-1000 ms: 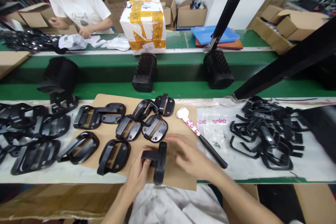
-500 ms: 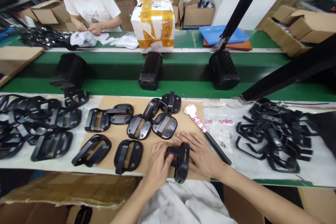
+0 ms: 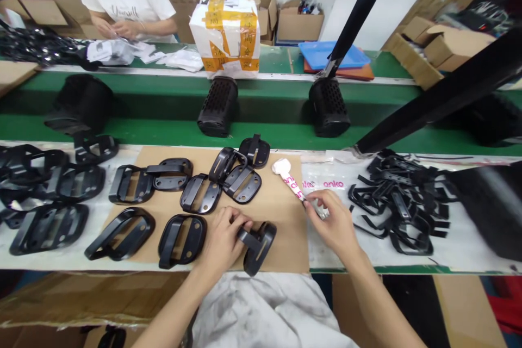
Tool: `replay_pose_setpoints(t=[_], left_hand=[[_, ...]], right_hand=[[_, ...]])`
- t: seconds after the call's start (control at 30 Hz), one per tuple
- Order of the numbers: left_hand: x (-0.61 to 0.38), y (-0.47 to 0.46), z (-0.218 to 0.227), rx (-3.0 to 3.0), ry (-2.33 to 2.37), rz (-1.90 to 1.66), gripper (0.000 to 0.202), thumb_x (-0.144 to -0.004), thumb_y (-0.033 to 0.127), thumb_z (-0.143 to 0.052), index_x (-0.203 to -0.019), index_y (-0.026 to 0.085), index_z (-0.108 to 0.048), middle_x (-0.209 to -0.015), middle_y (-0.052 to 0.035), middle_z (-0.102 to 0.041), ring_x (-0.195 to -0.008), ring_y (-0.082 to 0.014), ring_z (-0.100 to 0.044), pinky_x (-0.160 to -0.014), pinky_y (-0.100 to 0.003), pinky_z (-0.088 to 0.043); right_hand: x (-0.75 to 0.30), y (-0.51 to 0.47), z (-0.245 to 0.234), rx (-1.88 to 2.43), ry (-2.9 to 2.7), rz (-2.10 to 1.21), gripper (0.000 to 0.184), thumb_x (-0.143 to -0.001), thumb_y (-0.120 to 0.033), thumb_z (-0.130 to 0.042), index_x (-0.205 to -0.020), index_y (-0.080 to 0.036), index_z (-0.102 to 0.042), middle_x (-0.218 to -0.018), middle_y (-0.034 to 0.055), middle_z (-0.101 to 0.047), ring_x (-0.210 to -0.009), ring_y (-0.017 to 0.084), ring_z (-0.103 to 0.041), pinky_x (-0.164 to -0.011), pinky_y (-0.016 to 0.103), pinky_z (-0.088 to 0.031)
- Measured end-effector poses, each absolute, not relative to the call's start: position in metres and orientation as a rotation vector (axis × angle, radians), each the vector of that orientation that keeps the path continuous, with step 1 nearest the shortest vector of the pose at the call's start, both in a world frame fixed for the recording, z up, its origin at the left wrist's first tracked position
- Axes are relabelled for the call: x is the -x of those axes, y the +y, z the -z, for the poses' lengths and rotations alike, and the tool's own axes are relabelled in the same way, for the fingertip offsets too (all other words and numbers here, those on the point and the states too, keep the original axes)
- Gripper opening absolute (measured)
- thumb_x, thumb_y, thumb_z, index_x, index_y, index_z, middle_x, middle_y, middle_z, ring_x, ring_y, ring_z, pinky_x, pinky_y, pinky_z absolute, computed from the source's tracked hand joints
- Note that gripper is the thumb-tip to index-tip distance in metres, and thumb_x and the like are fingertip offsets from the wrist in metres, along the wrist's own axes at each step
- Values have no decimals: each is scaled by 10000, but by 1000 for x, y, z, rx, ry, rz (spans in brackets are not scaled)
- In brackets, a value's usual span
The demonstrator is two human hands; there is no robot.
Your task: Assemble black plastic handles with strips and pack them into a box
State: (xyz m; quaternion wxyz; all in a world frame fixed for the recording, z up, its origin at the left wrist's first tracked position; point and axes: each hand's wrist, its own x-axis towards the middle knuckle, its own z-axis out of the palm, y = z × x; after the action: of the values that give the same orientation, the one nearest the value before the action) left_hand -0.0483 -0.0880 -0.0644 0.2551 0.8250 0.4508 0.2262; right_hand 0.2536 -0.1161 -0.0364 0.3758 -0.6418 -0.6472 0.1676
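My left hand (image 3: 223, 236) grips a black plastic bracket (image 3: 260, 250), an oval frame with a raised bar, tilted up on edge over brown cardboard (image 3: 285, 239). My right hand (image 3: 332, 223) is closed around the black handle of a hammer (image 3: 294, 186). The hammer's head is wrapped in white, and pink-printed white wrapping covers the upper handle. Most of the black grip is hidden under my palm. Beside my left hand lies another black bracket (image 3: 183, 240), flat on the cardboard. Several similar brackets (image 3: 200, 194) lie farther back.
Loose black strips (image 3: 402, 201) are heaped at the right, more brackets (image 3: 53, 225) at the left. Black perforated units (image 3: 218, 106) stand on the green bench behind. A black slanted post (image 3: 428, 103) rises at the right. Across the bench, a person (image 3: 126, 8) handles white pieces near a taped box (image 3: 226, 35).
My right hand has left the bracket and moved right onto the hammer's handle. The left hand keeps the bracket, now tilted differently. The whole view has shifted slightly.
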Motion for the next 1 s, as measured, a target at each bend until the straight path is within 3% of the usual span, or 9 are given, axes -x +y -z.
replay_pose_setpoints(t=[0.13,0.27,0.37,0.43,0.5,0.6,0.8,0.9,1.0], left_hand=[[51,-85,61,-2274,1166,-498,148,-1034,240,-556,-1033,222,-703,-988,-73,-765,-914,-253,-692,-829,-392,-451],[53,-80,58,-2256,1124,-508,123,-997,239,-618,-1088,238,-701,-1007,-41,-812,-883,-240,-739,-816,-367,-469],[51,-79,62,-2240,1240,-618,189,-1000,179,-561,-1125,240,-688,-1047,-29,-817,-895,-239,-736,-819,-363,-473],[48,-79,65,-2241,1350,-680,195,-1001,159,-531,-1096,232,-685,-1035,-38,-801,-902,-248,-712,-812,-372,-458],[45,-81,67,-2250,1417,-695,188,-1008,169,-525,-1088,224,-686,-991,-47,-777,-894,-260,-677,-789,-381,-430],[38,-85,65,-2240,1420,-674,202,-1039,191,-496,-1095,220,-688,-986,-57,-754,-908,-267,-629,-785,-393,-399],[17,-88,60,-2269,1356,-580,226,-1047,159,-470,-1087,223,-684,-1011,-57,-745,-961,-270,-595,-824,-416,-360],[6,-82,63,-2238,1417,-603,239,-1037,152,-490,-1150,230,-686,-1019,-57,-739,-999,-274,-615,-837,-419,-361],[-1,-76,65,-2188,1489,-650,231,-1032,152,-500,-1147,228,-686,-1046,-66,-735,-1026,-279,-634,-852,-426,-374]], right_hand=[[-258,-110,54,1863,-1726,-436,324,-925,-376,-694,-1200,-208,-662,-1157,148,-708,-1066,361,-678,-928,515,-561],[-259,-101,55,1901,-1672,-513,217,-941,-331,-596,-1089,-199,-681,-1068,142,-731,-1040,353,-680,-937,505,-533],[-264,-107,43,1877,-1518,-754,227,-966,-378,-586,-1058,-199,-691,-816,59,-697,-759,253,-664,-730,381,-531],[-264,-120,34,1759,-1285,-1116,296,-999,-474,-576,-1012,-200,-686,-667,-10,-603,-530,161,-533,-546,297,-446],[-262,-137,28,1570,-959,-1465,377,-990,-562,-596,-987,-193,-675,-659,-36,-566,-417,94,-395,-424,249,-335],[-258,-160,30,1390,-616,-1720,437,-916,-598,-712,-1026,-176,-688,-712,-35,-579,-374,50,-324,-351,217,-250],[-260,-178,45,1497,-762,-1585,467,-951,-620,-706,-1030,-160,-718,-627,-59,-497,-405,53,-341,-391,207,-260],[-264,-190,46,1668,-958,-1425,484,-982,-584,-689,-1193,-152,-740,-563,-85,-394,-452,77,-328,-420,208,-282],[-266,-208,42,1790,-1064,-1343,499,-1017,-545,-649,-1330,-165,-731,-578,-54,-484,-458,101,-389,-409,215,-335]])
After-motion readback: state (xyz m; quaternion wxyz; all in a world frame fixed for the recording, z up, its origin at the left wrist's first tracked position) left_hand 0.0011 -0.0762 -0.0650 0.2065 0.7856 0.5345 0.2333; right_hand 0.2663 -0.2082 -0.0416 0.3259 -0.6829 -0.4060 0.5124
